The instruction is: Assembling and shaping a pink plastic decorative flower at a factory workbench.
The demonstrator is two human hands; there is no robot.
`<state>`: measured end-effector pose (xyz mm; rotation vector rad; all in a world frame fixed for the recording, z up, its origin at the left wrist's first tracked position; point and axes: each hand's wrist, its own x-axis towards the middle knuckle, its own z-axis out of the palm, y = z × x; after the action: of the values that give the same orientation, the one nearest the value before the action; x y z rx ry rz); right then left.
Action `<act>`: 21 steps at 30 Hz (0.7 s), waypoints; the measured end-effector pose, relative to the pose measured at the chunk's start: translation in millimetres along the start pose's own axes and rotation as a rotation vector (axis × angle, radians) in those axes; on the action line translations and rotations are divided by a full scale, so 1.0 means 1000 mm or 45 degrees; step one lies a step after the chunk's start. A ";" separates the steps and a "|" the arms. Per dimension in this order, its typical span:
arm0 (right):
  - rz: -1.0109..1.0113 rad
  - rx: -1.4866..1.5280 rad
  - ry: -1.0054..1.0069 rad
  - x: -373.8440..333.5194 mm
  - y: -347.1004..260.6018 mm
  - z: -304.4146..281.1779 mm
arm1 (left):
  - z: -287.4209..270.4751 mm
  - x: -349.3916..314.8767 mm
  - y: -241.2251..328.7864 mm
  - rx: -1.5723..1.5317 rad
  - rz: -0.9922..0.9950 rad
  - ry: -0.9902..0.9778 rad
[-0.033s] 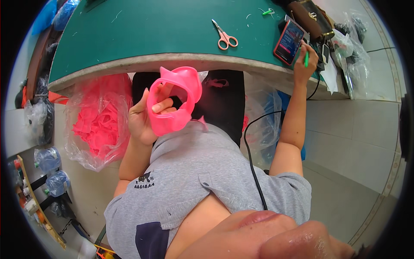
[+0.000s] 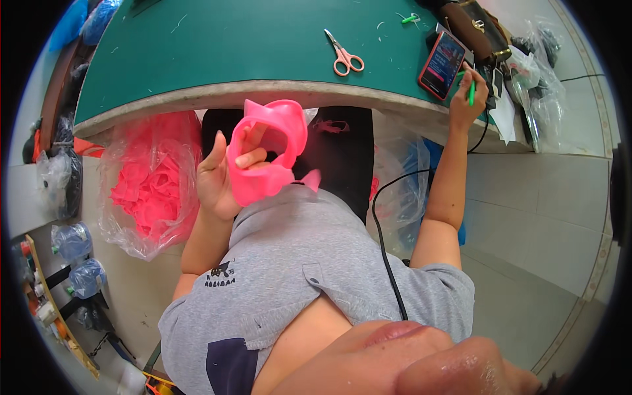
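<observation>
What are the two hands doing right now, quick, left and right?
Left hand: closed on the pink moulded piece, fingers through its opening.
Right hand: closed on a green pen-like tool at the table edge, beside the phone.

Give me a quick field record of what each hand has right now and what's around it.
left hand: holds a pink soft plastic ring-shaped piece, fingers through its opening
right hand: grips a thin green pen-like tool at the table edge
green table: pink-handled scissors, smartphone
below table: clear bag of pink pieces
</observation>
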<state>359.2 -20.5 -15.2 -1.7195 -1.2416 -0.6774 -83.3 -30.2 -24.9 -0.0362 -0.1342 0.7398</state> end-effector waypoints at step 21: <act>0.072 1.599 -1.199 -0.086 -0.226 -0.021 | -0.008 0.003 -0.002 -0.116 0.016 -0.033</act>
<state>119.0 -53.3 0.2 -0.8921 -1.6398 0.9554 -78.7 -29.6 -32.2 -0.1147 -0.1925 0.7467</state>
